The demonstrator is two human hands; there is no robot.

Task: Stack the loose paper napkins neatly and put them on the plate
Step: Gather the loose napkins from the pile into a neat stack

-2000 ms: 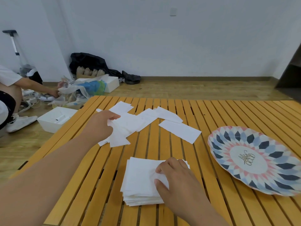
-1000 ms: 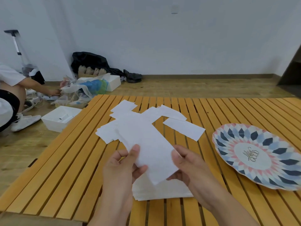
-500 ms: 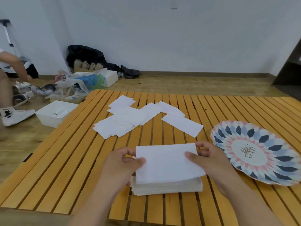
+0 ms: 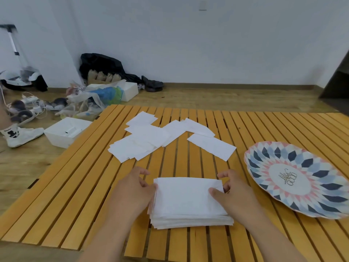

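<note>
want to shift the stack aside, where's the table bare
Bare slats left of the left hand to the table edge, and far right behind the plate. A narrow strip between loose napkins and stack. Far middle is crowded.
</note>
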